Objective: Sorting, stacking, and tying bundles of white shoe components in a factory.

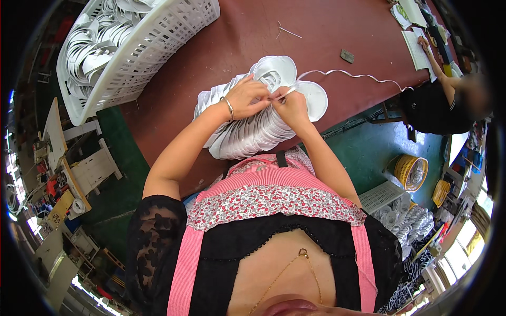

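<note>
A long row of white curved pieces [253,131] with rounded ends, like shoe uppers, lies stacked close together on the table before me. My left hand [245,98] rests over the middle of the stack, its fingertips pinched together. Close against it, my right hand [291,109] pinches a thin white ribbon [287,94] above the stack. Both sets of fingertips meet there, and what exactly lies between the left ones is partly hidden. From the stack's far end, a wavy length of ribbon runs right across the table to its edge.
The reddish-brown table [327,26] carries a white slatted basket [158,52] full of similar pieces at left. A small dark block [347,56] and thread scraps lie beyond the stack. Another person [437,105] works at the right end. A yellow basket [410,173] stands on the green floor.
</note>
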`<state>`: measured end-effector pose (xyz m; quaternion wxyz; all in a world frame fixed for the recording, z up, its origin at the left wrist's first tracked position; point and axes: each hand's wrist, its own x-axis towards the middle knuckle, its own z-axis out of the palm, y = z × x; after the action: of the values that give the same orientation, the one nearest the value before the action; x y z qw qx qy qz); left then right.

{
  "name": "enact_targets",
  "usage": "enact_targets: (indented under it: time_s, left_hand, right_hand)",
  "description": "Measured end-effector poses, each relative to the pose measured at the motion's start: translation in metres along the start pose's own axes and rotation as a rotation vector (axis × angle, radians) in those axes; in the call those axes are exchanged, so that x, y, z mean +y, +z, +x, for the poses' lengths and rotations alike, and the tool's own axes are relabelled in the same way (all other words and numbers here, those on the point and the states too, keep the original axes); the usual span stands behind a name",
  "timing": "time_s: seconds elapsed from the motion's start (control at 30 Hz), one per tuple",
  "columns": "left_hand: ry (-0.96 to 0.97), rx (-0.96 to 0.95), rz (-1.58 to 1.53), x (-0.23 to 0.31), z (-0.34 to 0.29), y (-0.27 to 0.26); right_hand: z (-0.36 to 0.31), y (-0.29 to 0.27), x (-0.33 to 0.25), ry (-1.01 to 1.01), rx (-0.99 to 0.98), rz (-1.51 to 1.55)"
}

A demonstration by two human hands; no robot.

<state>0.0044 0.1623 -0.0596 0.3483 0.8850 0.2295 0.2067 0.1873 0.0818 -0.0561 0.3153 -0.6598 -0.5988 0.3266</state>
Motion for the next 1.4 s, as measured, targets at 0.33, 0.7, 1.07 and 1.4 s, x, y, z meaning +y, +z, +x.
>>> enact_targets:
  time_s: [0.33, 0.7, 1.07, 1.4]
  left_hand:
    - [-0.322, -0.25, -0.409, -0.045, 0.038, 0.015]
    - [-0.393, -0.236, -0.311, -0.04, 0.041, 0.02]
    - [-0.45, -0.302, -0.14, -0.024, 0.052, 0.017]
    - [-0.648, -0.361, 0.357, -0.02, 0.058, 0.027]
  right_hand:
    - [0.006, 0.016, 0.018, -0.451, 0.305, -0.449]
    - [0.01, 0.009, 0.021, -0.451, 0.402, -0.241]
    - [0.007, 0.009, 0.033, -0.366, 0.401, -0.181]
    - [-0.012, -0.032, 0.016, -0.39, 0.057, -0.113]
